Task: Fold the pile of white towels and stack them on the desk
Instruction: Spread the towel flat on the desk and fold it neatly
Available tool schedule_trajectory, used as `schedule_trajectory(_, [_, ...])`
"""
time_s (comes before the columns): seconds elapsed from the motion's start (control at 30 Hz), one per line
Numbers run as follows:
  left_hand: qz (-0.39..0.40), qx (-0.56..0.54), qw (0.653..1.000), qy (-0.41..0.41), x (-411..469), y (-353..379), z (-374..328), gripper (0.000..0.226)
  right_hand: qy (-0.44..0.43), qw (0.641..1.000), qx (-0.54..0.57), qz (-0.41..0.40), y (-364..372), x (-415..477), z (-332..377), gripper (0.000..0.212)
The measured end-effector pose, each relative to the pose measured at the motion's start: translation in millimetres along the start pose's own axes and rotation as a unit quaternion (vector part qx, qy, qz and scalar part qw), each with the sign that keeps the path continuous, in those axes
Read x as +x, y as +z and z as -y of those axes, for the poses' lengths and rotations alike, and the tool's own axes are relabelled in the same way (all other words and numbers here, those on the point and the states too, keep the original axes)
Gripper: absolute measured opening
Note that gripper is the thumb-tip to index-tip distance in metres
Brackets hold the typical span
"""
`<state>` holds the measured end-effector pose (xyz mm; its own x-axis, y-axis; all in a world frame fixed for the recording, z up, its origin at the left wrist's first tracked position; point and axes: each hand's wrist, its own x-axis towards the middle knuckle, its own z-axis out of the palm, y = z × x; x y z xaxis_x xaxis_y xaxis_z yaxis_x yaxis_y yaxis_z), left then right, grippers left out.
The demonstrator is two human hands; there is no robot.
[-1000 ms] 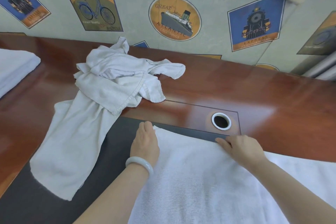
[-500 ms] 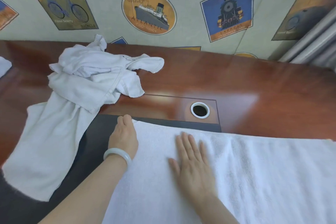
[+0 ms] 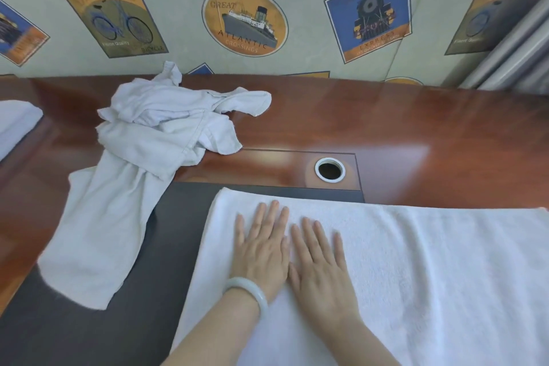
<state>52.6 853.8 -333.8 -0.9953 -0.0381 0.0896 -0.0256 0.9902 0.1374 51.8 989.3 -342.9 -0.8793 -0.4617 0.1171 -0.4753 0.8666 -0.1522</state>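
- From my remote seat I see the left hand lying palm down on the thick white terry towel. Its fingers are straight and only slightly spread.
- The right hand lies flat just beside it, thumb sides nearly touching. Its fingers are also straight and a little apart, and neither hand grips anything.
- A pale, jade-like bangle circles the left wrist.
- The thick white terry towel is spread across the near part of the glossy reddish-brown wooden desk. Its left end lies on the dark grey desk pad and its right end runs out of view. Both hands rest near the left end.
- The crumpled pile of thin white towels sits farther back and to the left on the wood. One cloth trails toward me onto the dark pad, apart from the spread towel.
- At the far left edge I can make out a folded white towel, cut off by the frame.
- A round cable hole with a silver ring sits in a rectangular desk panel, just beyond the spread towel's far edge.
- Behind the desk is a pale green wall with vintage prints of a bicycle, an ocean liner and a locomotive.
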Motion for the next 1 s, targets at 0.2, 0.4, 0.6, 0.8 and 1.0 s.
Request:
schedule_trajectory(0.2, [0.028,0.041,0.998,-0.031,1,12,19,0.059,0.148,0.988,-0.051,0.006,-18,-38,-110,0.067])
schedule_trajectory(0.4, [-0.038,-0.004,0.999,-0.001,0,9,-24,0.058,0.116,0.991,0.014,-0.061,-32,-55,-66,0.061])
schedule_trajectory(0.6, [0.003,-0.019,0.990,0.138,-14,23,-94,0.057,0.106,0.994,-0.012,0.004,-29,-123,-121,0.058])
schedule_trajectory(0.8, [-0.013,-0.004,0.994,0.106,-15,24,-120,0.058,0.164,0.986,-0.029,0.027,-66,-169,-205,0.060])
schedule_trajectory(1.0, [0.033,-0.045,0.962,0.267,-24,32,-247,0.056,0.182,0.983,0.001,-0.002,-60,-178,-199,0.056])
